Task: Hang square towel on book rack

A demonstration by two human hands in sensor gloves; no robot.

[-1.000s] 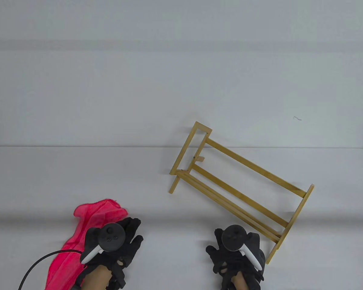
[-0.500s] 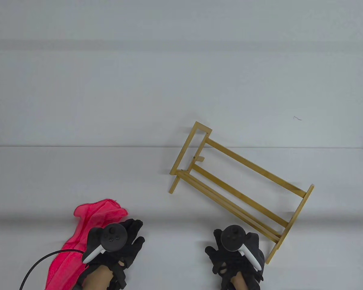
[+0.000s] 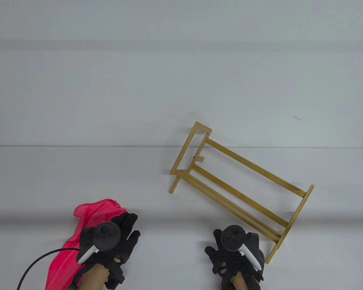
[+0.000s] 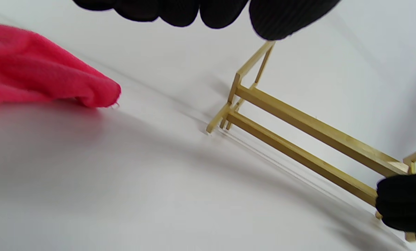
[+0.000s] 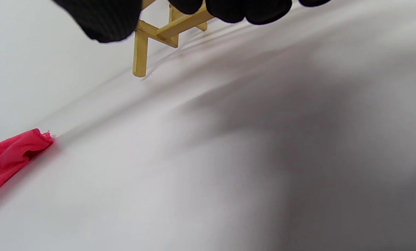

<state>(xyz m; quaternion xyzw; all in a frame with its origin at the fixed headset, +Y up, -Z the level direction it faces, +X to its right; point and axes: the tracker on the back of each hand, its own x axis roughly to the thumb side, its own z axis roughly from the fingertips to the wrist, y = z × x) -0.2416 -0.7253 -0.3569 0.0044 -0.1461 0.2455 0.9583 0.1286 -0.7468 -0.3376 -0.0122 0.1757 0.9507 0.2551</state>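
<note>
A crumpled red towel (image 3: 87,216) lies on the white table (image 3: 78,175) at the front left; it also shows in the left wrist view (image 4: 37,73) and the right wrist view (image 5: 9,153). A bamboo book rack (image 3: 242,187) stands slanted at the right, and shows in the left wrist view (image 4: 298,122). My left hand (image 3: 132,227) hovers over the towel's right edge, fingers spread, holding nothing; its fingertips (image 4: 222,14) hang free. My right hand (image 3: 214,246) is open and empty just left of the rack's near end, fingertips (image 5: 243,8) close to a rack leg (image 5: 140,52).
A black cable (image 3: 39,262) trails from my left wrist over the towel to the front edge. The table's far edge (image 3: 78,147) meets a plain white wall. My right glove shows beside the rack in the left wrist view (image 4: 403,205).
My left hand has shifted slightly left and back, further over the towel. The right hand, towel and rack have not moved.
</note>
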